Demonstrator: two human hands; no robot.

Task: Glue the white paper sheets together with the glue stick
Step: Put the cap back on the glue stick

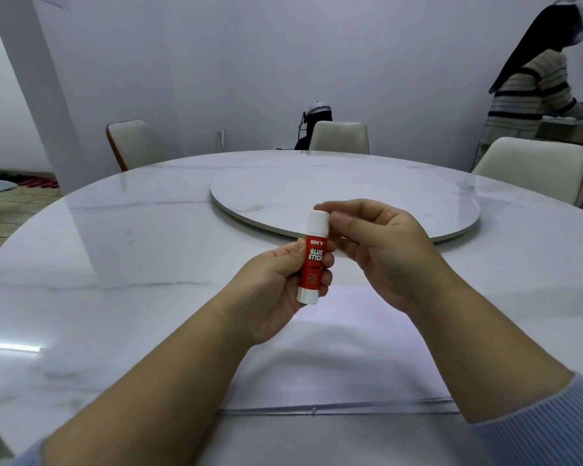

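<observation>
Centre frame, left hand (276, 284) wrapped round the red barrel of the glue stick (312, 260) (light, rigid, smooth plastic, best held there), right hand (377, 250) pinching its white cap (318, 222), thin floppy paper sheets (334, 361) flat below on the table (132, 264).

Printed in white on the red label of the glue stick (313, 260): "DIY" on top, "GLUE STICK" in two lines just beneath, right beside the thumb of the left hand (276, 284) gripping the tube. Further down the label, level with the gripping fingers, several lines of fine print, too small to read. White cap above the grip unmarked.
</observation>
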